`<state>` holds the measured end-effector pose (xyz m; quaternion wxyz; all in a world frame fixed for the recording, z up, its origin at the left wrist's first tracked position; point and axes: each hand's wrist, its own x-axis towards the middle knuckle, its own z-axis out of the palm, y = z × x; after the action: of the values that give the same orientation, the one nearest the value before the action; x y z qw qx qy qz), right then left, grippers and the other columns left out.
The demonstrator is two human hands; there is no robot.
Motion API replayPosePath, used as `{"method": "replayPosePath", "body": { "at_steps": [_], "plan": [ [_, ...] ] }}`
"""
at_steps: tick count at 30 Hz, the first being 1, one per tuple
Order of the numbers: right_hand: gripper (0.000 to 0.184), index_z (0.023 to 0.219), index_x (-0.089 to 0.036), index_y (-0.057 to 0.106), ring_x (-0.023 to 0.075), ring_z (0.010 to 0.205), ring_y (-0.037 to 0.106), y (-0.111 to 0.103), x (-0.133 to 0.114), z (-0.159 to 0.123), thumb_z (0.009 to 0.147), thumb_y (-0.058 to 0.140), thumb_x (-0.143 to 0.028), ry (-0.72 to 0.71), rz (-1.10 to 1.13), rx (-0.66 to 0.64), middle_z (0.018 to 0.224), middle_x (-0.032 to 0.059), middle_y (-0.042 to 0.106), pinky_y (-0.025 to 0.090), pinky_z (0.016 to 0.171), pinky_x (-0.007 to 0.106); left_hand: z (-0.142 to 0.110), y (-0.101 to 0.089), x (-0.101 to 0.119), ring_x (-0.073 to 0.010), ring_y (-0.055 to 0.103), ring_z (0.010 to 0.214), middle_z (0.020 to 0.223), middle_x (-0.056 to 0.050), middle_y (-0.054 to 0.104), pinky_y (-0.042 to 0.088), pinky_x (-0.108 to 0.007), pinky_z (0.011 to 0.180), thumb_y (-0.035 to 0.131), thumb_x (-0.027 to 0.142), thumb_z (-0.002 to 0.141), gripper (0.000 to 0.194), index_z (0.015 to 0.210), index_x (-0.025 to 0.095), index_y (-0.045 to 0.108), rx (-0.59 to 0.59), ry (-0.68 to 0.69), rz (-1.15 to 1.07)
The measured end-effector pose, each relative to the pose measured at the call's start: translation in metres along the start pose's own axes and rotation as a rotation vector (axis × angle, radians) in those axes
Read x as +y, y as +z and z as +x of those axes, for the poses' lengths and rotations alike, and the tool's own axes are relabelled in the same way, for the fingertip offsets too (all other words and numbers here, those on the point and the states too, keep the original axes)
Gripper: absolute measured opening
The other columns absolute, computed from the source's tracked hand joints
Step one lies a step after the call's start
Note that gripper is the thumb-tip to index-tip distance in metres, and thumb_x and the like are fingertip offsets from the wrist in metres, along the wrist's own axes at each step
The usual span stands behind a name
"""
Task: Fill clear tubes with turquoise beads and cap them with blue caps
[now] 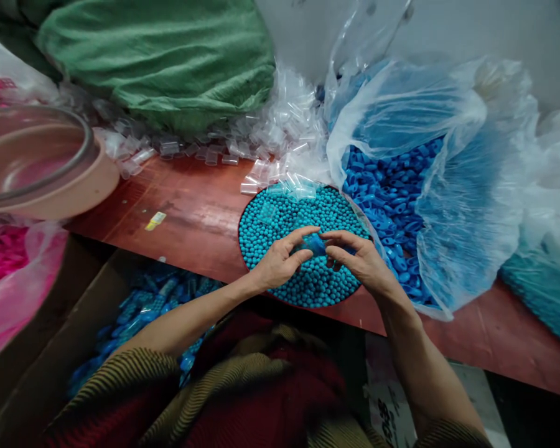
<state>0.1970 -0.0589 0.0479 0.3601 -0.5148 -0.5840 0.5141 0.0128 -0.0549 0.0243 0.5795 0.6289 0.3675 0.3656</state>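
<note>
On my head view, a small blue piece (313, 243) sits just right of the middle of the frame, above a round bed of teal beads (280, 283). My left hand (282, 260) has its grip closed on the piece from the left, thumb and forefinger pinching it; my right hand (361, 260) has its grip closed at the piece's right end, fingers bent. The beads fill a round opening or tray (329, 307), I can't tell which, at the reddish surface (191, 214). Clear plastic sleeves (280, 124) lie heaped behind it, a few resting on the beads. Right of the beads, an open plastic bag (471, 205) shows blue caps (392, 193) inside. I see more teal beads in wrapping at the right edge. A green cloth bundle (168, 56) takes up the upper left, with a pink basin (93, 186) below and left of it. A yellow-and-white label (155, 221) lies on the surface. At lower left, a box (70, 330) holds blue pieces, beside pink ones in plastic.
</note>
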Motion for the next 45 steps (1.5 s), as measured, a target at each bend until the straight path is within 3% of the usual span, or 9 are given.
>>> {"method": "replayPosePath", "body": {
  "at_steps": [8, 11, 15, 18, 24, 27, 30, 33, 45],
  "plan": [
    [0.024, 0.070, -0.016, 0.059, 0.0031, 0.038, 0.032, -0.006, -0.007, 0.006, 0.066, 0.071, -0.036, 0.195, 0.035, -0.152, 0.045, -0.0067, 0.048, 0.020, 0.036, 0.017, -0.002, 0.008, -0.003, -0.0047, 0.047, 0.051, 0.071, 0.005, 0.047, 0.043, -0.019, 0.052, 0.046, 0.021, 0.085, 0.029, 0.114, 0.022, 0.048, -0.118, 0.015, 0.037],
    [0.024, 0.075, -0.017, 0.060, 0.0040, 0.038, 0.035, -0.006, -0.006, 0.007, 0.066, 0.072, -0.036, 0.170, 0.089, -0.107, 0.047, -0.0074, 0.048, 0.025, 0.034, 0.017, -0.002, 0.011, -0.005, -0.0048, 0.047, 0.049, 0.070, 0.005, 0.047, 0.042, -0.019, 0.049, 0.047, 0.026, 0.086, 0.026, 0.111, 0.022, 0.045, -0.059, -0.013, -0.027],
    [0.045, 0.101, -0.021, 0.056, 0.0073, 0.048, 0.050, -0.010, -0.008, 0.008, 0.064, 0.075, -0.038, 0.110, 0.367, -0.012, 0.076, -0.0032, 0.060, 0.043, 0.037, 0.021, 0.004, 0.012, -0.004, -0.0071, 0.052, 0.044, 0.069, 0.006, 0.050, 0.043, -0.019, 0.042, 0.049, 0.040, 0.085, 0.036, 0.115, 0.022, 0.036, 0.006, -0.117, -0.316],
    [0.044, 0.099, -0.021, 0.056, 0.0093, 0.057, 0.057, -0.008, -0.005, 0.010, 0.063, 0.076, -0.038, 0.083, 0.453, 0.081, 0.087, -0.0003, 0.062, 0.052, 0.044, 0.024, 0.007, 0.011, -0.003, -0.0105, 0.056, 0.045, 0.066, 0.006, 0.050, 0.044, -0.021, 0.041, 0.052, 0.043, 0.082, 0.042, 0.113, 0.021, 0.035, 0.017, -0.149, -0.363],
    [0.035, 0.104, -0.020, 0.061, 0.0114, 0.054, 0.057, 0.012, 0.005, 0.010, 0.075, 0.065, -0.041, -0.051, 0.140, 0.286, 0.084, 0.0022, 0.067, 0.054, 0.050, 0.030, 0.005, 0.015, -0.002, -0.0056, 0.048, 0.046, 0.078, 0.002, 0.054, 0.038, -0.018, 0.041, 0.051, 0.035, 0.084, 0.039, 0.117, 0.020, 0.036, 0.032, -0.087, -0.277],
    [0.031, 0.108, -0.022, 0.063, 0.0177, 0.071, 0.065, 0.017, 0.004, 0.002, 0.085, 0.053, -0.040, -0.215, -0.202, 0.256, 0.093, 0.0060, 0.069, 0.057, 0.067, 0.037, 0.002, 0.015, -0.002, -0.0050, 0.043, 0.049, 0.084, 0.001, 0.053, 0.040, -0.020, 0.047, 0.048, 0.031, 0.086, 0.051, 0.132, 0.025, 0.029, 0.054, -0.036, -0.229],
    [0.051, 0.125, -0.020, 0.053, 0.0280, 0.107, 0.059, 0.021, 0.004, -0.006, 0.081, 0.059, -0.045, -0.385, -0.505, 0.104, 0.121, 0.0130, 0.060, 0.053, 0.085, 0.044, 0.000, 0.013, -0.002, -0.0096, 0.050, 0.063, 0.089, -0.001, 0.055, 0.045, -0.024, 0.061, 0.049, 0.030, 0.086, 0.055, 0.137, 0.026, 0.032, 0.098, 0.021, -0.171],
    [0.084, 0.139, -0.015, 0.034, 0.0346, 0.117, 0.052, 0.028, 0.009, -0.007, 0.070, 0.070, -0.048, -0.438, -0.694, 0.071, 0.132, 0.0197, 0.048, 0.052, 0.086, 0.049, 0.001, 0.011, -0.001, -0.0155, 0.054, 0.085, 0.101, -0.004, 0.057, 0.044, -0.029, 0.080, 0.052, 0.031, 0.083, 0.051, 0.132, 0.022, 0.040, 0.152, 0.067, -0.135],
    [0.064, 0.123, -0.019, 0.038, 0.0266, 0.088, 0.061, 0.047, 0.018, -0.006, 0.067, 0.065, -0.037, -0.540, -0.626, 0.370, 0.102, 0.0114, 0.057, 0.053, 0.070, 0.040, 0.003, 0.022, 0.016, -0.0083, 0.045, 0.060, 0.072, 0.003, 0.048, 0.039, -0.021, 0.058, 0.051, 0.029, 0.082, 0.027, 0.106, 0.018, 0.046, 0.176, -0.023, -0.245]
  ]
}}
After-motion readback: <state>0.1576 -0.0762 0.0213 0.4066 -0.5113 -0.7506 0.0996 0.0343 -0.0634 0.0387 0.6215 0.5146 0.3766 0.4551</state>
